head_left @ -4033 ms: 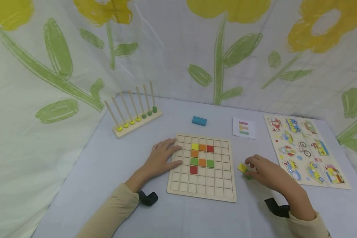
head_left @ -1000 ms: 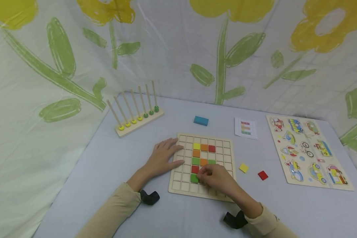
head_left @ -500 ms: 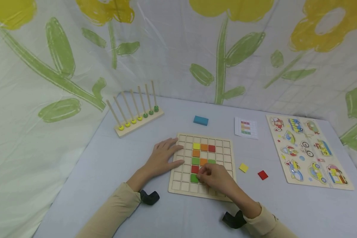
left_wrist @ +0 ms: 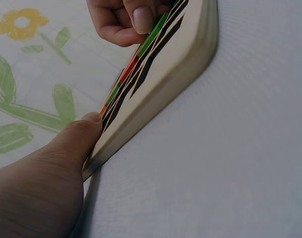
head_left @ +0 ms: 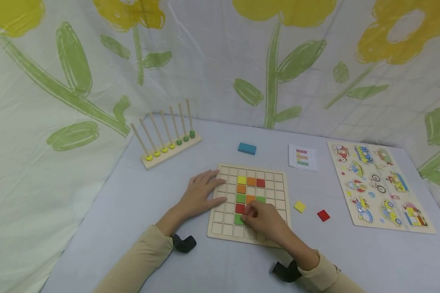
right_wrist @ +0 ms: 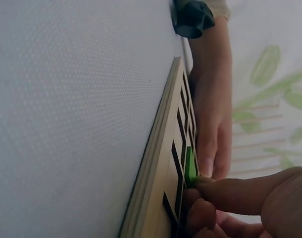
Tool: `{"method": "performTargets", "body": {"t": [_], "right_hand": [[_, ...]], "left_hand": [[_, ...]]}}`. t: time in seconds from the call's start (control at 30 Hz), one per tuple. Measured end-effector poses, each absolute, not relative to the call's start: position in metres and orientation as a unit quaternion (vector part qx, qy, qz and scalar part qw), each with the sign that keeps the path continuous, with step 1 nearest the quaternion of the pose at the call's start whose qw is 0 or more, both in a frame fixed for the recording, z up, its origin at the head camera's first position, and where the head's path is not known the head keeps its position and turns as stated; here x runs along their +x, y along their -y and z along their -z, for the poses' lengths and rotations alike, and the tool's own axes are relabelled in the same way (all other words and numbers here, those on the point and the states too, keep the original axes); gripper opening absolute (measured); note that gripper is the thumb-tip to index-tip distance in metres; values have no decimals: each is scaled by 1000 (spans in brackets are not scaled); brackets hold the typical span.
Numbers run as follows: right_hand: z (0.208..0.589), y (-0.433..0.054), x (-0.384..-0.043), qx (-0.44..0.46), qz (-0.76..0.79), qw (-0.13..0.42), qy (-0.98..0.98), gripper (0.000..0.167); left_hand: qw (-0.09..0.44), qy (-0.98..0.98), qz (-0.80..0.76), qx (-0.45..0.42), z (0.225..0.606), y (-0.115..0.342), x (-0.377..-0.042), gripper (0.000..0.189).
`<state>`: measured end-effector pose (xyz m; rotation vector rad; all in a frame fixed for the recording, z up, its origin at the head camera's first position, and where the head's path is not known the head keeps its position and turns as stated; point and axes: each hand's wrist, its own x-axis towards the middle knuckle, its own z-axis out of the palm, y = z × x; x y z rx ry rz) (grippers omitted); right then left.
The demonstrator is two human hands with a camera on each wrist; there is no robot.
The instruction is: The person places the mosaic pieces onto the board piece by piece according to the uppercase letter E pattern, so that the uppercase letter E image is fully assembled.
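A wooden grid board (head_left: 225, 235) lies in the middle of the table. Several coloured square tiles sit in its cells: yellow, orange, red and green. With spread fingers, my left hand (head_left: 198, 195) rests on the board's left edge; its thumb (left_wrist: 81, 134) lies over the rim in the left wrist view. My right hand (head_left: 265, 219) pinches the edge of a green tile (head_left: 238, 219) in the cell below a red tile (head_left: 240, 208). In the right wrist view, the thumb and curled fingers meet at that green tile (right_wrist: 190, 166). The hand hides some cells on the right.
A loose yellow tile (head_left: 299, 206) and a loose red tile (head_left: 323, 215) lie right of the board. Behind it are a blue block (head_left: 247, 148) and a printed pattern card (head_left: 302, 157). A peg abacus (head_left: 172, 152) stands back left; a vehicle puzzle board (head_left: 383, 207) lies right.
Since the oldest frame, my right hand has carried the green tile from the table's right onto the board. Over the last second it has barely shifted. My left hand stays in place.
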<state>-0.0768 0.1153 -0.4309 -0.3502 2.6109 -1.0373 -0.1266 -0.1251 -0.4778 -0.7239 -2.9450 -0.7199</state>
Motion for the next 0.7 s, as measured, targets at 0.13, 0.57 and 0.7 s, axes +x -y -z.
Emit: {"method": "performTargets", "body": {"t": [0.13, 0.57, 0.7], "right_hand": [[426, -120, -80, -107, 357, 151, -916, 9], [395, -213, -103, -11, 293, 153, -944, 42], [395, -240, -103, -5, 252, 156, -955, 45]], "left_hand": [[12, 944, 233, -232, 478, 125, -126, 58], [5, 946, 237, -220, 478, 123, -127, 58], [7, 945, 243, -218, 478, 123, -127, 57]]}}
